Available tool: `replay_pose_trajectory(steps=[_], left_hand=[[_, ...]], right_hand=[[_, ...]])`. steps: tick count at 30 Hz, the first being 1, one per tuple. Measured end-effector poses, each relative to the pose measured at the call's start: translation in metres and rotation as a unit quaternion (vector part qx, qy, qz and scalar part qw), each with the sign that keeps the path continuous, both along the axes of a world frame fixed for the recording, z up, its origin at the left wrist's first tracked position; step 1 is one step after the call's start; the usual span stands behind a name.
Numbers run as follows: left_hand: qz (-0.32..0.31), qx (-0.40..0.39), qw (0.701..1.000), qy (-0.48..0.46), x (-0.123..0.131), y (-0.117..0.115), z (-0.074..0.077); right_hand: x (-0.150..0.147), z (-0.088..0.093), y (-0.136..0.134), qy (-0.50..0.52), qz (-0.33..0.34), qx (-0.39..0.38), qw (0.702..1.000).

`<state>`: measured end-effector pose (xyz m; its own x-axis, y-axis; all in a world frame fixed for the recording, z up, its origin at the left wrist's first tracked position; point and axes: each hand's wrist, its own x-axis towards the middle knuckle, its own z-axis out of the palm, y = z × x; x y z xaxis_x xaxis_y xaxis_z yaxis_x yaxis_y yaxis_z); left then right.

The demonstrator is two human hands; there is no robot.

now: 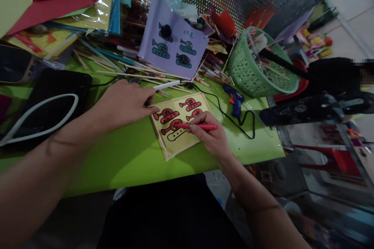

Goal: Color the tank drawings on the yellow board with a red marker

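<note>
My right hand is clamped on a red marker, tip down on the lowest figure of the yellow card, which lies on the green table between my two hands. My left hand, apart from the right, curls near the card's far left corner; a white stick juts from it, though I cannot tell how firmly it is gripped. I judge short, light strokes inside the black outline best, with the left thumb steadying the card's edge. Behind the card, thin sticks crowd up to a purple sheet. The glue gun and its looping cord could snag my right wrist; a green basket stands beyond
</note>
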<state>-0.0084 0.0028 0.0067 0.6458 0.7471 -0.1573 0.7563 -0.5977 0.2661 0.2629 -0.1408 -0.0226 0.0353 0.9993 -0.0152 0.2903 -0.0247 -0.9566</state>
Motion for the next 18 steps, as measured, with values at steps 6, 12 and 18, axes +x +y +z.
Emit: replay_pose_trajectory(steps=[6,12,18], left_hand=[[-0.005,0.004,0.999,0.031,0.002,-0.002,0.004],[0.018,-0.012,1.000,-0.004,0.002,0.000,-0.003],[0.019,-0.009,1.000,0.001,0.003,0.003,-0.010]], right_hand=[[0.000,0.003,-0.001,0.007,0.012,-0.001,1.000],[-0.002,0.004,-0.001,0.011,0.012,-0.001,1.000],[-0.001,0.004,0.000,0.012,0.020,0.009,1.000]])
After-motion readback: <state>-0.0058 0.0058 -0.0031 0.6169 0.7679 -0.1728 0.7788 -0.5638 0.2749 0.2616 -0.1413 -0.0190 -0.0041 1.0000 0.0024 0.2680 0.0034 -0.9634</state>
